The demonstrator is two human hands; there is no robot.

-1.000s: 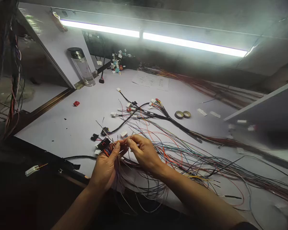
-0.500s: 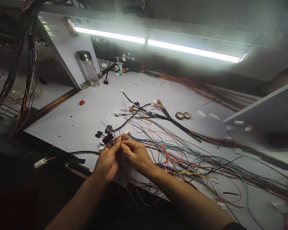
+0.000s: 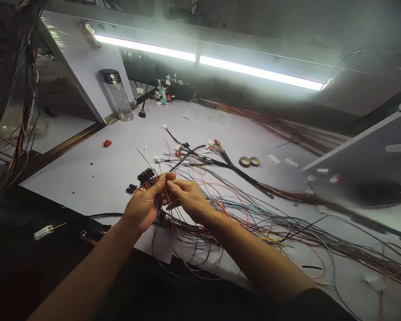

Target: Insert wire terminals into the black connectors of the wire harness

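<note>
My left hand [image 3: 143,203] is closed around several thin wires [image 3: 168,196], whose terminal ends poke up past the thumb. A black multi-pin connector [image 3: 146,175] with coloured wires stands out above the left fingers. Close beside it, my right hand [image 3: 187,196] pinches at the wires with thumb and forefinger, its fingertips almost touching the left ones. What exactly lies in that pinch is too small to make out. A smaller black connector [image 3: 131,189] is just left of my left hand.
A taped black harness [image 3: 234,168] with white connectors crosses the white table [image 3: 76,178]. Loose coloured wires [image 3: 254,218] spread to the right. Two tape rolls [image 3: 249,162], a glass bottle [image 3: 120,100], a paper sheet [image 3: 207,117] and a red connector [image 3: 107,143] lie or stand farther back.
Both hands have risen slightly and shifted left in view, lifting the black connector and wires higher. The camera view has turned a little, so the table contents appear farther left.
</note>
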